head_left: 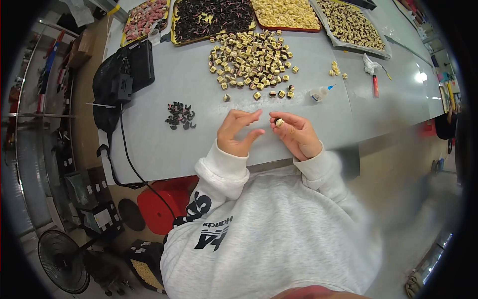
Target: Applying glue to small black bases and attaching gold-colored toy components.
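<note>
Pinched between the fingertips of my right hand [300,135] is a small cream-and-black piece [279,122]. My left hand [239,132] is just left of it, thumb and fingers apart, with nothing visible between them. Beyond both hands lies a heap of small blocky cream-and-dark pieces [251,59], with several single ones along its near edge. A small pile of black curved pieces [180,116], some with pink on them, is to the left of my left hand. A small clear bottle with a blue tip [317,94] lies to the right of the heap.
Trays of black curved pieces [211,20], cream pieces [286,14], cream-and-dark pieces [351,27] and pink pieces [147,19] line the table's far side. A black bag [107,92] and cable are at the left. A red-handled tool [375,85] lies right. A red stool [158,208] stands below.
</note>
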Demonstrator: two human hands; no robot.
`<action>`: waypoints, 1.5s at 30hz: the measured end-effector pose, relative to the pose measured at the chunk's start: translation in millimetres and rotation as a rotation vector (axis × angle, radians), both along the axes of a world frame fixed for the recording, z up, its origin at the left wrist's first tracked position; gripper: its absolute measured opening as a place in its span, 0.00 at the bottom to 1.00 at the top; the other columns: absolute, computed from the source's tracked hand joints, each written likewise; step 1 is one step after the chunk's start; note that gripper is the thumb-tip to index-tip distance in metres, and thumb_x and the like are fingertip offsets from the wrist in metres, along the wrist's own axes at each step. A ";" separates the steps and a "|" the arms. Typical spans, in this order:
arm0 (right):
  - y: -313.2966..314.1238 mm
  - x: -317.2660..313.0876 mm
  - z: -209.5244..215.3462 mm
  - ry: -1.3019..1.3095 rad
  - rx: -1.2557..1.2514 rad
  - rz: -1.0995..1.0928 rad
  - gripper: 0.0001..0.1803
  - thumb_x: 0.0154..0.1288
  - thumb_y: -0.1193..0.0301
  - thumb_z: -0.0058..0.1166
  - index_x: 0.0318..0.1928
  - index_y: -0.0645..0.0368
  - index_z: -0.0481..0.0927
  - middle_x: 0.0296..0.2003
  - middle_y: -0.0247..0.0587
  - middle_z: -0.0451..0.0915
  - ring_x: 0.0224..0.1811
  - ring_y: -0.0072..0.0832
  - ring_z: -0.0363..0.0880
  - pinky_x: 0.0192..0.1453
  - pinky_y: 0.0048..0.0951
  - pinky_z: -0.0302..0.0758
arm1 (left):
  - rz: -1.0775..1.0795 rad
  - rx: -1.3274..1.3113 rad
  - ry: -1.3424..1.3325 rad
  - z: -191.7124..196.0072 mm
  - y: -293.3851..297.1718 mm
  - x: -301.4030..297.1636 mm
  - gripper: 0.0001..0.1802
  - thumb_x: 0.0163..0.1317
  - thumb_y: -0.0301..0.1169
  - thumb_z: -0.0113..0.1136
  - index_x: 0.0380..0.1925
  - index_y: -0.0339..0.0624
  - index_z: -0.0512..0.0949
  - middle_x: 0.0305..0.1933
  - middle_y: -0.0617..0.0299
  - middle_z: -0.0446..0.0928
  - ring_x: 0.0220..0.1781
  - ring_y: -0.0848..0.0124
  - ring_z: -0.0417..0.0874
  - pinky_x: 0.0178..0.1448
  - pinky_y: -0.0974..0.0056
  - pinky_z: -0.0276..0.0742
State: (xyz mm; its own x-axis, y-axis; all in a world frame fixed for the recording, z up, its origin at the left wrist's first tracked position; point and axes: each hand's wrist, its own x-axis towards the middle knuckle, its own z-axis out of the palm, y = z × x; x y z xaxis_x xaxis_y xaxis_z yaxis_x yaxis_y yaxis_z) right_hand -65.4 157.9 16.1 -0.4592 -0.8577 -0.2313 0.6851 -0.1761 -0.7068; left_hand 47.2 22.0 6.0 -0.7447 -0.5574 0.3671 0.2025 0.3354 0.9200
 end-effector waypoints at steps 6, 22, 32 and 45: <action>6.4 -4.1 -8.6 0.097 0.009 -0.034 0.14 0.62 0.74 0.52 0.47 0.70 0.73 0.38 0.40 0.76 0.37 0.21 0.73 0.44 0.19 0.71 | 0.024 0.055 0.059 -10.0 -5.4 3.0 0.14 0.54 0.24 0.62 0.42 0.41 0.79 0.35 0.60 0.74 0.37 0.70 0.74 0.43 0.69 0.71; -34.4 -11.6 4.2 0.996 0.192 -0.524 0.23 0.61 0.83 0.46 0.58 0.65 0.65 0.54 0.45 0.71 0.39 0.22 0.74 0.46 0.21 0.72 | 0.608 -0.341 -0.244 -3.3 -46.0 48.6 0.09 0.49 0.23 0.64 0.33 0.43 0.81 0.34 0.61 0.74 0.35 0.66 0.73 0.42 0.67 0.70; 1.5 -25.0 -21.9 0.983 0.149 -0.761 0.15 0.63 0.82 0.42 0.51 0.62 0.68 0.49 0.45 0.72 0.32 0.20 0.71 0.38 0.21 0.71 | 0.704 -0.577 -0.393 -23.4 -63.5 67.8 0.13 0.37 0.25 0.71 0.27 0.45 0.82 0.32 0.62 0.73 0.36 0.62 0.72 0.41 0.62 0.71; 26.4 -41.7 -12.5 1.251 0.391 -1.118 0.27 0.54 0.76 0.55 0.54 0.61 0.61 0.61 0.48 0.55 0.55 0.34 0.62 0.57 0.34 0.63 | 0.552 -0.565 -0.423 -14.3 -46.8 64.2 0.12 0.40 0.23 0.69 0.29 0.43 0.82 0.36 0.60 0.72 0.41 0.62 0.71 0.44 0.62 0.69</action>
State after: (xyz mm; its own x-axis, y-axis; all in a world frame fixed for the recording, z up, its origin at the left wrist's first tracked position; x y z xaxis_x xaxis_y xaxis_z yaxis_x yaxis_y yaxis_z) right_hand -107.1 184.4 3.7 -0.7977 -0.0062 0.6031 -0.5968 0.1522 -0.7878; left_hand 111.4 -24.7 -8.2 -0.5594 -0.6955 0.4509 -0.4405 0.7103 0.5491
